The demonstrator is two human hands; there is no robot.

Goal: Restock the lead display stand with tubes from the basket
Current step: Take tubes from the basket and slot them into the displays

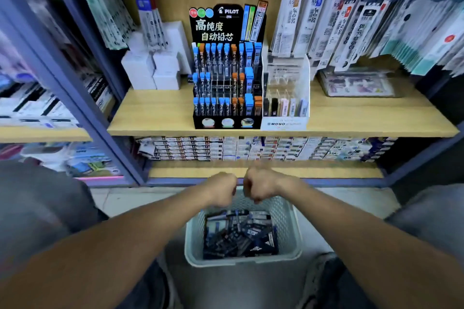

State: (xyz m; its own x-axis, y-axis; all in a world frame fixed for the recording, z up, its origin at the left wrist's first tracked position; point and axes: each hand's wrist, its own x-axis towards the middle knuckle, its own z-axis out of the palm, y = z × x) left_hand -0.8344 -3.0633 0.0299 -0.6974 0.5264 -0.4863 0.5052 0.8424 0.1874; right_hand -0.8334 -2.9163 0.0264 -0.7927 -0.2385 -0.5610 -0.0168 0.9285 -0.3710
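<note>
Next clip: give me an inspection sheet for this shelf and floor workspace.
Surface: wooden shelf with the stand on it; pale floor below.
Job's things: black lead display stand, middle row with empty slots; basket on the floor, full of dark tubes.
Clutter: white boxes; clear eraser display; hanging refill packs.
Hands: left hand and right hand over the basket, fingers curled; contents not visible.
Cables: nothing seen.
Surroundings: stacked cartons on the lower shelf.

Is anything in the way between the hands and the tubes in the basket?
Nothing visible. The left hand and right hand hang, fingers curled, over the far rim of the basket. It has no lid, and the lead tubes lie uncovered just below.
</note>
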